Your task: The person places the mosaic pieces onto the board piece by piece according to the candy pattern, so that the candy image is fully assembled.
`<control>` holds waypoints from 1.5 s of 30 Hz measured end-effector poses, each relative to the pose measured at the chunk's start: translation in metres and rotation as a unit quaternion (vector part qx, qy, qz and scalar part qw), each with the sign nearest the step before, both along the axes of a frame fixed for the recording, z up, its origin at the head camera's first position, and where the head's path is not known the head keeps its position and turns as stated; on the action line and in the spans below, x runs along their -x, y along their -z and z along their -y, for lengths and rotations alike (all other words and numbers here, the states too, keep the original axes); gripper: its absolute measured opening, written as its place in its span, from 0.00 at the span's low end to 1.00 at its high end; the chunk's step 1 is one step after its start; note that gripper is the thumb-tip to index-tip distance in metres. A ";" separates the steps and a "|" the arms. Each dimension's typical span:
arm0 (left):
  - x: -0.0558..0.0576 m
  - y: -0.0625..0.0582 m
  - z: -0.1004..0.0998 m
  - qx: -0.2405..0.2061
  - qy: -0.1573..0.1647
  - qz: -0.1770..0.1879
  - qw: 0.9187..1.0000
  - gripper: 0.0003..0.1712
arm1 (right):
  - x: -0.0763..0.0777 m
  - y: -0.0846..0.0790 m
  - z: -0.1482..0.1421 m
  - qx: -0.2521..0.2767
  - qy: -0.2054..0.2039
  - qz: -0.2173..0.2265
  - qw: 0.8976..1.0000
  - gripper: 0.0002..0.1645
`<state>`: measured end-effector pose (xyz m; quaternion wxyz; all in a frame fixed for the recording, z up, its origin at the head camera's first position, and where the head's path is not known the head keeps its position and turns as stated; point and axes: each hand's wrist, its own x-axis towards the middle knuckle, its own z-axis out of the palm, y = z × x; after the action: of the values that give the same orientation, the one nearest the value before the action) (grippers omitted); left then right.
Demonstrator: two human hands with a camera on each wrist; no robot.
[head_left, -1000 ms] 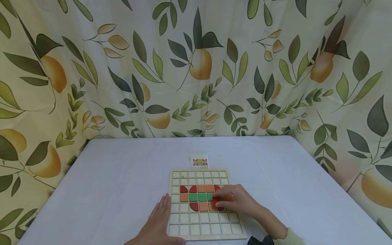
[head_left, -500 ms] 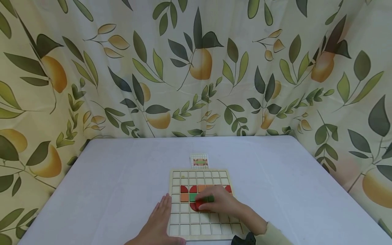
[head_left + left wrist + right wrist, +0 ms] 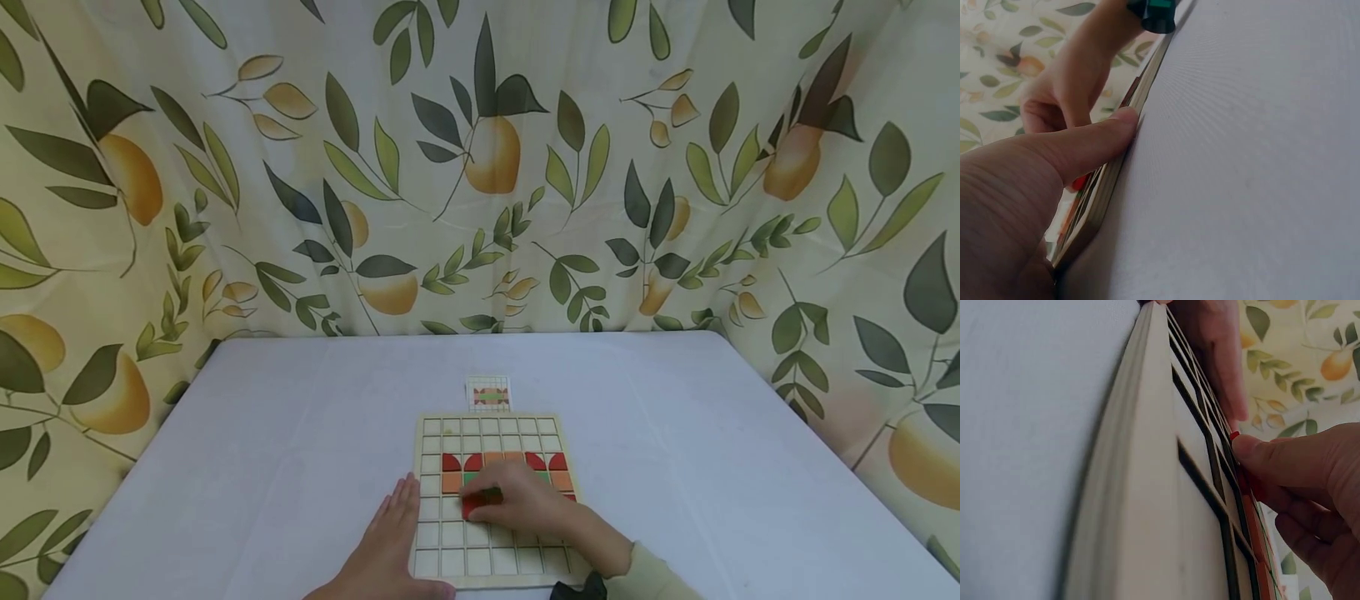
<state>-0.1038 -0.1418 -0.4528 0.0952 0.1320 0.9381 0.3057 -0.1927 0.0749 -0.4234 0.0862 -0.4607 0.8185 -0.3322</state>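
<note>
A wooden grid board (image 3: 442, 562) lies on the table with red, orange and green tiles in its middle rows. My right hand (image 3: 517, 500) is over the lower left of that pattern, pinching a red tile (image 3: 471, 505) between thumb and fingers. The right wrist view shows this red tile at the thumb tip, low against the grid. My left hand (image 3: 382, 542) rests along the board's left side with straight fingers. Its thumb (image 3: 1100, 140) touches the front edge. The right hand covers most green tiles and the lower pattern row.
Behind the board lies a small card (image 3: 489, 394) printted with a red, orange and green pattern on a grid. The white tabletop (image 3: 300, 433) extends around the board to a fruit-patterned curtain (image 3: 450, 250). A dark object (image 3: 581, 587) sits at the right wrist.
My right hand has moved left across the board with the red tile, from the pattern's right end to its lower left. The right-end tiles have come into view. The left hand stays put.
</note>
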 end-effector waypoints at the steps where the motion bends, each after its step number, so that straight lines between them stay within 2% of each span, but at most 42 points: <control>1: 0.000 0.000 0.000 0.000 0.001 -0.003 1.000 0.76 | -0.001 -0.001 0.001 -0.004 0.005 0.000 1.000 0.15; 11: -0.001 -0.001 0.001 -0.004 0.002 -0.012 1.000 0.75 | -0.004 -0.003 0.016 -0.022 0.028 -0.030 0.999 0.13; 17: -0.002 0.000 0.001 -0.006 0.005 -0.019 1.000 0.75 | -0.006 -0.004 0.020 -0.022 0.039 -0.028 0.999 0.14; 24: -0.002 -0.002 0.000 -0.006 -0.001 0.001 1.000 0.75 | -0.006 -0.004 0.017 -0.009 0.040 0.001 0.999 0.14; 34: -0.002 -0.001 0.001 -0.013 0.002 -0.004 1.000 0.75 | -0.005 -0.003 0.019 -0.004 0.038 -0.006 0.999 0.10; 45: -0.002 0.000 0.001 -0.009 0.005 -0.004 1.000 0.75 | -0.007 -0.001 0.024 0.010 0.060 0.032 0.998 0.11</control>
<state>-0.1022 -0.1427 -0.4527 0.0922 0.1387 0.9351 0.3129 -0.1860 0.0507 -0.4226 0.0876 -0.4010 0.8381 -0.3595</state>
